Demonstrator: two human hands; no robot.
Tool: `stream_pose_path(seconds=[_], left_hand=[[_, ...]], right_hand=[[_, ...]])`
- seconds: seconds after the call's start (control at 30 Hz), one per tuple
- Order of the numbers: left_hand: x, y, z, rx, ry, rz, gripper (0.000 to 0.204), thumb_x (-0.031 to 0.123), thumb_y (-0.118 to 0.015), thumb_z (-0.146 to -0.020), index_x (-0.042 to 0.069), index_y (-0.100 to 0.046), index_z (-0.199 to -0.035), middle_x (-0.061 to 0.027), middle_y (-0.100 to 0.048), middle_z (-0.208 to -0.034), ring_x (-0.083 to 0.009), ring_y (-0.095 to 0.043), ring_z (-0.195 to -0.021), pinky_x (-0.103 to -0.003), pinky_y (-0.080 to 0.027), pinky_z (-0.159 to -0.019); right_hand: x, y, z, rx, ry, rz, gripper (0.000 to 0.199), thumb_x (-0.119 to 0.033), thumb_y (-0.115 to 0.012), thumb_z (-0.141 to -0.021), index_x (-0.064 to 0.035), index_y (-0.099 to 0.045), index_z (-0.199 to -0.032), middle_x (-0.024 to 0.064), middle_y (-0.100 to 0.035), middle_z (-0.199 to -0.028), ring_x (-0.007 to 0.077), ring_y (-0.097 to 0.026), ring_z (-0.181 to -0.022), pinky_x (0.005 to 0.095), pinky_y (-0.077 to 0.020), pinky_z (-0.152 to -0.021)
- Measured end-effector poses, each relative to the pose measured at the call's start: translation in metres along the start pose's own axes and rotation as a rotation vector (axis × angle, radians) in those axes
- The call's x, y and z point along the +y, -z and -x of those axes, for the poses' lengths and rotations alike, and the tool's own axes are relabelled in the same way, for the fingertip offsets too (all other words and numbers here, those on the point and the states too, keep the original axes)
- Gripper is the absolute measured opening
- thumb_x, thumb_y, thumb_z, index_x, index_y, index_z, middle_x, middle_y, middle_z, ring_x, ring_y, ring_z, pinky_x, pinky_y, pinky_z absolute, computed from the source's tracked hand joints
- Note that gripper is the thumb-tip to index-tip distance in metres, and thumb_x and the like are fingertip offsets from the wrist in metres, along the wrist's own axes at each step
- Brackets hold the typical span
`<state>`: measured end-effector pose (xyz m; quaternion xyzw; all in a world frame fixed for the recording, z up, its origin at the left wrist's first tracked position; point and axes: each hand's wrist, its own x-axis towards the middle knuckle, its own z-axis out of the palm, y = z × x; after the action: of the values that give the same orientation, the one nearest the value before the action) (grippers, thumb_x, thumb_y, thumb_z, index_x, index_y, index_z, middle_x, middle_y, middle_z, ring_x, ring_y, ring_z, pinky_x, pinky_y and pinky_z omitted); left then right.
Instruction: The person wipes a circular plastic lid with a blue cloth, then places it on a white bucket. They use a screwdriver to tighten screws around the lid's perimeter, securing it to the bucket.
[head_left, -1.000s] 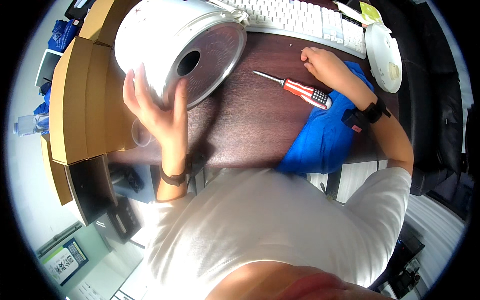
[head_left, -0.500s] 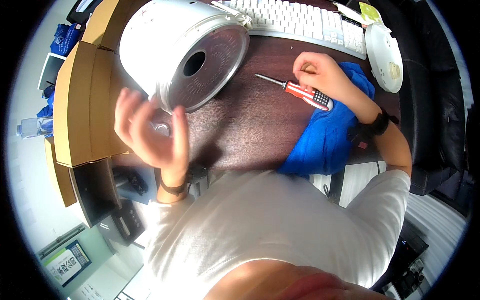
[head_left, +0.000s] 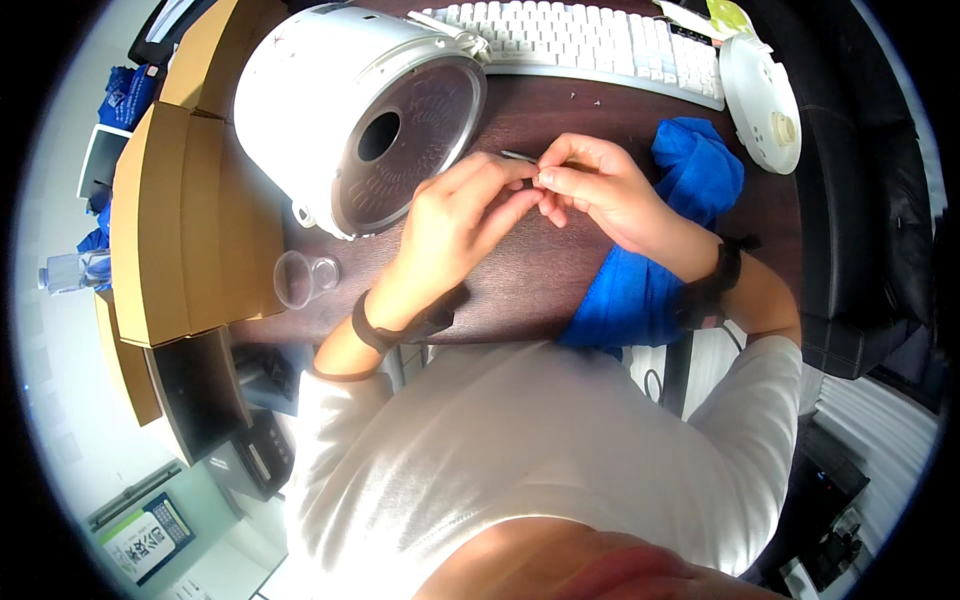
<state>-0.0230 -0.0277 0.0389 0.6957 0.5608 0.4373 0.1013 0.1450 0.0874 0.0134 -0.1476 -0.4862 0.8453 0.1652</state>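
Observation:
My left hand (head_left: 465, 215) and my right hand (head_left: 600, 190) meet over the table, fingertips pinched together. Whatever lies between them is too small to make out. Just beyond the fingertips shows the metal shaft of a screwdriver (head_left: 517, 155); my right hand hides its red and white handle. Left of my hands, a white cylindrical appliance body (head_left: 310, 95) lies on its side, its dark round end plate with a central hole turned toward me. Two tiny light bits, perhaps screws (head_left: 573, 96), lie on the table below the keyboard.
A white keyboard (head_left: 570, 40) spans the far side. A round white cover (head_left: 760, 110) stands at far right. The blue cloth (head_left: 630, 295) lies under my right forearm. Small clear plastic cups (head_left: 295, 278) sit beside the cardboard box (head_left: 190, 220) on the left.
My left hand has come in from the left, beside the appliance, to meet my right hand. My right hand has shifted left and nearer, covering the screwdriver's handle. The clear cups are now uncovered.

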Motion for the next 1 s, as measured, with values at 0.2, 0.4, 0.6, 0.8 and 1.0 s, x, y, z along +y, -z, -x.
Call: stream_pose_path(seconds=[0.2,0.4,0.6,0.8,1.0], left_hand=[[-0.008,-0.010,-0.002,0.037,0.086,0.038,0.016,0.002,-0.072,-0.081,0.002,-0.067,-0.097,-0.0088,-0.066,-0.084,-0.0183,-0.066,-0.069,-0.029,-0.052,-0.059],[-0.017,-0.019,-0.002,0.114,0.140,0.123,0.012,-0.001,-0.072,-0.081,0.001,-0.069,-0.093,-0.0074,-0.067,-0.083,-0.0130,-0.065,-0.068,-0.025,-0.053,-0.059],[-0.026,-0.021,0.001,0.188,0.195,0.241,0.011,0.000,-0.072,-0.082,-0.001,-0.070,-0.093,-0.0064,-0.066,-0.083,-0.0101,-0.064,-0.067,-0.023,-0.052,-0.059],[-0.042,-0.024,0.007,0.149,0.507,0.578,0.010,0.006,-0.066,-0.092,-0.003,-0.068,-0.095,-0.0024,-0.064,-0.078,-0.0060,-0.059,-0.062,-0.021,-0.047,-0.055],[-0.054,-0.026,0.009,0.044,0.637,0.760,0.016,0.010,-0.060,-0.097,-0.005,-0.064,-0.103,-0.0051,-0.064,-0.081,-0.0098,-0.060,-0.063,-0.022,-0.049,-0.058]], right_hand=[[0.017,0.009,-0.005,0.042,0.046,-0.097,0.014,-0.012,-0.061,-0.095,0.0007,-0.062,-0.102,0.0092,-0.064,-0.097,0.0136,-0.061,-0.085,0.0275,-0.0502,-0.077],[0.024,0.008,-0.008,0.112,0.119,-0.031,0.016,-0.013,-0.061,-0.096,0.0007,-0.063,-0.104,0.0073,-0.065,-0.098,0.0129,-0.060,-0.089,0.0269,-0.0485,-0.083],[0.014,0.005,-0.009,0.103,0.117,0.168,0.016,-0.014,-0.061,-0.095,0.0006,-0.063,-0.103,0.0069,-0.065,-0.097,0.0124,-0.061,-0.087,0.0273,-0.0492,-0.081],[-0.020,0.030,0.006,0.239,0.500,1.466,0.026,-0.019,-0.074,-0.080,-0.0058,-0.060,-0.097,0.0105,-0.063,-0.088,0.0278,-0.062,-0.086,0.0382,-0.0488,-0.077],[-0.001,0.063,0.032,0.067,0.258,1.745,0.034,-0.031,-0.074,-0.080,-0.0041,-0.061,-0.097,0.0111,-0.062,-0.086,0.0302,-0.062,-0.082,0.0413,-0.0472,-0.072]])
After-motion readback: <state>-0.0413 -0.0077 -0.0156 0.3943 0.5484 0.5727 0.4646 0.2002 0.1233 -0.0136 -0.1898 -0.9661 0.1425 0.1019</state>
